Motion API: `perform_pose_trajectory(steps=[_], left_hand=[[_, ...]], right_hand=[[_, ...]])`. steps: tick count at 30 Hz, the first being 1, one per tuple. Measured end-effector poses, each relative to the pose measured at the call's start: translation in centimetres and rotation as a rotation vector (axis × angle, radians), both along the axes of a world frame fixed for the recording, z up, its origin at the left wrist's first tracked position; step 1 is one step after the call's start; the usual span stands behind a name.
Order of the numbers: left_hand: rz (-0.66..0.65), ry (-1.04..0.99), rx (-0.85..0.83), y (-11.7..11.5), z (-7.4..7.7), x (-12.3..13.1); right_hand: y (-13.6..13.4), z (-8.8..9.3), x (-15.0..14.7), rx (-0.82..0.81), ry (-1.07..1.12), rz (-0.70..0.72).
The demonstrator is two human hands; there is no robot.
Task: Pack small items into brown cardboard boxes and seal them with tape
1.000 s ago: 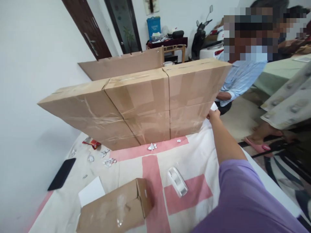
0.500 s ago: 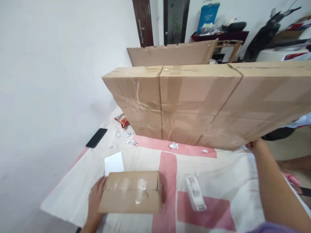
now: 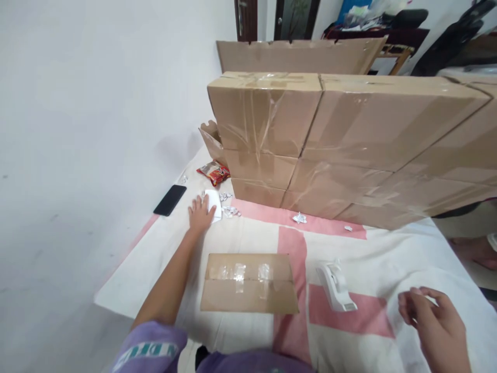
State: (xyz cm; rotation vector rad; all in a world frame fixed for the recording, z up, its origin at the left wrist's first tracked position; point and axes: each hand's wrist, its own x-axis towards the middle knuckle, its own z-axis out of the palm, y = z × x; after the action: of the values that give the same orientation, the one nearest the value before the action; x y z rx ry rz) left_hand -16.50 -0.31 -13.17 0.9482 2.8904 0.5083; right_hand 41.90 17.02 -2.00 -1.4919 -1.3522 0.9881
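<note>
My left hand (image 3: 200,213) lies with its fingers spread at the left edge of a folded white paper (image 3: 214,206), touching it. My right hand (image 3: 437,326) is over the right side of the bed-like surface, its fingers loosely curled in and nothing seen in them. Between my arms a small cardboard box (image 3: 250,295) lies closed, with clear tape across its top seam. A white tape dispenser (image 3: 337,287) stands between this box and my right hand.
Several taped cardboard boxes (image 3: 349,124) form a wall across the back. By the white wall lie a black phone (image 3: 170,200) and a red snack packet (image 3: 214,172). Crumpled silvery scraps (image 3: 299,218) are scattered along the pink stripe of the cloth (image 3: 248,238).
My left hand has left the small box and moved forward, with the white paper now farther back. My right hand has come away from the large boxes toward me.
</note>
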Motion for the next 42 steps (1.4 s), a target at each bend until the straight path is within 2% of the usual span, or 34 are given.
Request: perform_pose_trajectory(steps=[3,7,10,14,17,20,23,25,27,29,33,35,38,42], left_hand=[[-0.084,-0.029,0.047,2.9,0.2,-2.0],[-0.189,-0.049,0.126,5.8,0.5,-2.4],[-0.226,-0.046,0.183,7.7,0.9,-1.7],[-0.231,-0.035,0.217,9.1,2.1,-1.0],[-0.169,-0.039,0.222,7.9,3.0,-0.8],[-0.115,-0.055,0.222,4.8,3.3,-0.1],[-0.193,-0.075,0.220,2.0,2.8,1.5],[-0.280,-0.086,0.217,1.1,2.1,2.8],[-0.324,-0.091,0.225,1.0,1.6,3.8],[-0.298,-0.085,0.256,1.0,1.3,4.4],[-0.080,-0.008,0.358,-0.4,1.6,4.9],[-0.015,0.029,0.375,-1.5,1.7,5.3],[-0.057,0.015,0.314,-1.8,1.4,6.0],[-0.174,-0.009,0.129,1.1,1.1,6.2]], right_hand=[[-2.3,1.7,-1.8,-0.019,-0.010,0.051],[-5.1,3.0,-4.9,0.045,0.002,0.149],[-6.8,2.7,-7.8,0.058,0.024,0.304],[-8.3,1.1,-10.8,0.041,0.032,0.487],[-8.9,-0.1,-11.4,0.058,0.012,0.538],[-9.6,-0.7,-10.8,0.066,0.008,0.521],[-10.4,-1.2,-10.2,0.074,0.018,0.469],[-10.9,-1.6,-10.2,0.069,0.022,0.465],[-11.4,-2.1,-10.4,0.049,0.019,0.489],[-11.9,-2.3,-10.7,0.025,0.011,0.518],[-12.7,-2.3,-10.8,0.042,-0.001,0.518],[-13.1,-2.1,-10.7,0.074,-0.010,0.501],[-13.3,-1.9,-10.5,0.098,-0.018,0.494],[-13.3,-2.0,-10.6,0.089,-0.032,0.511]])
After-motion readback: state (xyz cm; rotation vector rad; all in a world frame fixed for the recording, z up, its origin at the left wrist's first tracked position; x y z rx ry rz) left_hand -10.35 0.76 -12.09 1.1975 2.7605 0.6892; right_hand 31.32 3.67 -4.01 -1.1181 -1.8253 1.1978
